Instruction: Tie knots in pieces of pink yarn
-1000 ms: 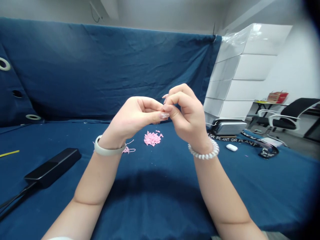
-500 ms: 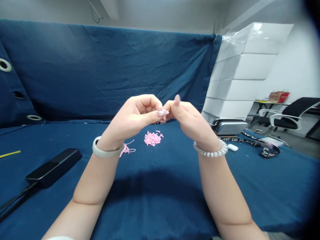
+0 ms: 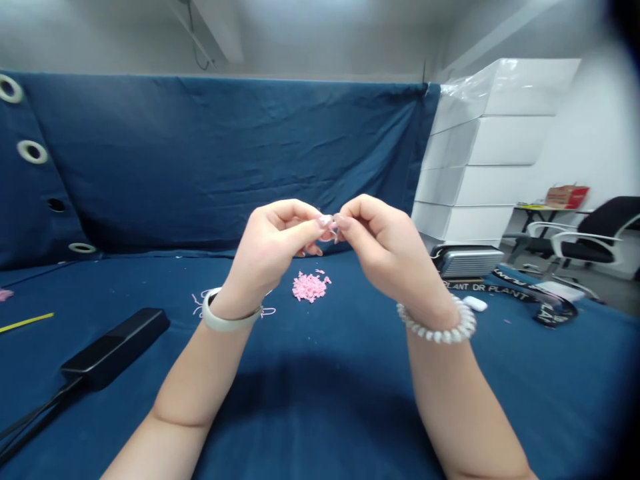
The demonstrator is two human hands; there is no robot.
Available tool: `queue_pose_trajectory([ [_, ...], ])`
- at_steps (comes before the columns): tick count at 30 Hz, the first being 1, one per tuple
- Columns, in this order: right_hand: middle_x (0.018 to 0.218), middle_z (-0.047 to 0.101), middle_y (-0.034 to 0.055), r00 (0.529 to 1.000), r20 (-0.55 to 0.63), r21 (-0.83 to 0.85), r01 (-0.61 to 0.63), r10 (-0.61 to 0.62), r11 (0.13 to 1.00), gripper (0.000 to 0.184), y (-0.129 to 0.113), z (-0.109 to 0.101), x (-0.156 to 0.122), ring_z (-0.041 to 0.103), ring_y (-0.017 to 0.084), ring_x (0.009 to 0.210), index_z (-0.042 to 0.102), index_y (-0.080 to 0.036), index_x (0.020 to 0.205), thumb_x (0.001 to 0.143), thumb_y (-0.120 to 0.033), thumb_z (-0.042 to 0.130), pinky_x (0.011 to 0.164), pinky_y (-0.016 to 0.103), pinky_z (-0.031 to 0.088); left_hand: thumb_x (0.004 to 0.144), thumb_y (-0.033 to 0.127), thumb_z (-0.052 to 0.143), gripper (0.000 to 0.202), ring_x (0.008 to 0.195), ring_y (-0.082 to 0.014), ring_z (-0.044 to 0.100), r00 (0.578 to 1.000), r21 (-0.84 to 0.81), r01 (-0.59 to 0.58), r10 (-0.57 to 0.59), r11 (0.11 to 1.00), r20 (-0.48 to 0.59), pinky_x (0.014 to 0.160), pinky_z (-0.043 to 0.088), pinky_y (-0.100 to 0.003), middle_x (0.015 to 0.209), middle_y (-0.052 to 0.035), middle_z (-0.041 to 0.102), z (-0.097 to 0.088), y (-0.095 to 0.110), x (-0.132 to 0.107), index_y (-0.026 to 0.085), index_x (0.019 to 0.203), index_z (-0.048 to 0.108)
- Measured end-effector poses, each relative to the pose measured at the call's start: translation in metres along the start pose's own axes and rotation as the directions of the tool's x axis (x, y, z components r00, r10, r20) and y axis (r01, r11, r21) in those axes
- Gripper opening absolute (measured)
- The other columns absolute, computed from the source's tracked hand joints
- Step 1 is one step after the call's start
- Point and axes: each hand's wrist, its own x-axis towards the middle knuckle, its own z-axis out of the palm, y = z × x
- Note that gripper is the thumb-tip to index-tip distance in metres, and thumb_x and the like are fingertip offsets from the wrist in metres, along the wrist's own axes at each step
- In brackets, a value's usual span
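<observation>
My left hand (image 3: 275,243) and my right hand (image 3: 383,243) meet fingertip to fingertip above the table, each closed in a pinch. Between them is a small pale pink piece (image 3: 330,230), mostly covered by the fingers; its kind is too small to make out. Beyond and below the hands, a pile of small pink pieces (image 3: 309,287) lies on the blue cloth. Thin pink strings (image 3: 269,311) lie beside my left wrist and are partly hidden by it.
A black box with cables (image 3: 117,347) and a yellow strip (image 3: 27,323) lie at left. To the right are a small white case (image 3: 475,303), a black lettered ribbon (image 3: 500,291) and a ridged silver case (image 3: 470,261). White boxes (image 3: 480,147) stand stacked behind.
My right thumb has come down from its raised position into a pinch against the left fingertips. The camera view has shifted slightly, so more shows at the left.
</observation>
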Motion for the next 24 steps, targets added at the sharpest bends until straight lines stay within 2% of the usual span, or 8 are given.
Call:
queue_pose_trajectory([
  [3, 0.067, 0.056, 0.0005, 0.972, -0.151, -0.214, 0.148, -0.182, 0.966, 0.018, -0.005, 0.006, 0.000, 0.052, 0.013, 0.064, 0.053, -0.018, 0.070, 0.088, -0.016, 0.050, 0.061, 0.027, 0.041, 0.071, 0.021, 0.069, 0.007, 0.049, -0.0063, 0.055, 0.998, -0.011, -0.014, 0.013, 1.000, -0.058, 0.045, 0.043, -0.016, 0.065, -0.0006, 0.067, 0.001, 0.000, 0.000, 0.015, 0.067, 0.067],
  [5, 0.067, 0.055, 0.0019, 0.936, -0.186, -0.361, 0.219, -0.300, 0.907, 0.020, -0.006, 0.010, 0.000, 0.052, 0.014, 0.065, 0.053, -0.019, 0.069, 0.089, -0.016, 0.048, 0.061, 0.028, 0.040, 0.071, 0.020, 0.068, 0.005, 0.049, -0.0062, 0.055, 0.997, -0.050, -0.024, 0.020, 0.998, -0.080, 0.045, 0.043, -0.016, 0.065, 0.0000, 0.067, 0.002, -0.002, 0.000, 0.016, 0.068, 0.068],
  [8, 0.069, 0.056, 0.0037, 0.888, -0.164, -0.505, 0.298, -0.430, 0.810, 0.024, -0.001, 0.016, -0.001, 0.052, 0.015, 0.066, 0.054, -0.019, 0.069, 0.091, -0.018, 0.045, 0.062, 0.030, 0.040, 0.072, 0.016, 0.067, 0.004, 0.053, -0.0065, 0.057, 0.995, -0.133, -0.037, 0.024, 0.990, -0.096, 0.050, 0.045, -0.016, 0.063, 0.0012, 0.065, 0.002, -0.004, 0.002, 0.016, 0.068, 0.068],
  [12, 0.074, 0.061, 0.0031, 0.853, -0.119, -0.572, 0.360, -0.508, 0.737, 0.022, 0.006, 0.020, -0.001, 0.055, 0.015, 0.069, 0.059, -0.020, 0.075, 0.091, -0.017, 0.045, 0.065, 0.032, 0.041, 0.072, 0.015, 0.067, 0.004, 0.059, -0.0070, 0.059, 0.991, -0.198, -0.078, 0.054, 0.977, -0.122, 0.058, 0.049, -0.017, 0.062, 0.0017, 0.064, 0.001, -0.007, 0.005, 0.016, 0.068, 0.066],
  [15, 0.078, 0.064, 0.0028, 0.847, -0.105, -0.537, 0.392, -0.521, 0.747, 0.015, 0.008, 0.017, -0.001, 0.058, 0.016, 0.072, 0.063, -0.022, 0.083, 0.088, -0.017, 0.050, 0.068, 0.033, 0.042, 0.072, 0.018, 0.068, 0.005, 0.058, -0.0073, 0.059, 0.984, -0.172, -0.116, 0.089, 0.978, -0.155, 0.058, 0.049, -0.018, 0.063, 0.0020, 0.063, -0.001, -0.007, 0.005, 0.016, 0.069, 0.065],
  [17, 0.081, 0.065, 0.0032, 0.857, -0.128, -0.453, 0.398, -0.500, 0.798, 0.012, 0.007, 0.014, -0.001, 0.059, 0.018, 0.075, 0.065, -0.023, 0.085, 0.086, -0.019, 0.054, 0.069, 0.034, 0.044, 0.071, 0.018, 0.069, 0.006, 0.058, -0.0075, 0.059, 0.978, -0.139, -0.133, 0.108, 0.981, -0.178, 0.057, 0.049, -0.019, 0.064, 0.0020, 0.063, -0.003, -0.006, 0.005, 0.016, 0.068, 0.064],
  [21, 0.083, 0.065, 0.0043, 0.912, -0.234, -0.175, 0.301, -0.337, 0.937, 0.012, 0.004, 0.006, 0.000, 0.061, 0.018, 0.077, 0.068, -0.023, 0.084, 0.085, -0.021, 0.057, 0.067, 0.033, 0.049, 0.072, 0.018, 0.069, 0.007, 0.058, -0.0081, 0.060, 0.974, -0.088, -0.174, 0.158, 0.981, -0.164, 0.057, 0.050, -0.019, 0.064, 0.0013, 0.064, -0.004, -0.003, 0.003, 0.016, 0.068, 0.064],
  [24, 0.083, 0.067, 0.0035, 0.952, -0.216, -0.029, 0.217, -0.218, 0.976, 0.011, 0.002, 0.002, 0.000, 0.062, 0.017, 0.077, 0.070, -0.022, 0.085, 0.083, -0.020, 0.059, 0.066, 0.031, 0.051, 0.071, 0.019, 0.070, 0.008, 0.058, -0.0087, 0.060, 0.975, -0.045, -0.192, 0.185, 0.980, -0.126, 0.057, 0.050, -0.019, 0.063, 0.0010, 0.065, -0.002, -0.003, 0.002, 0.016, 0.067, 0.064],
])
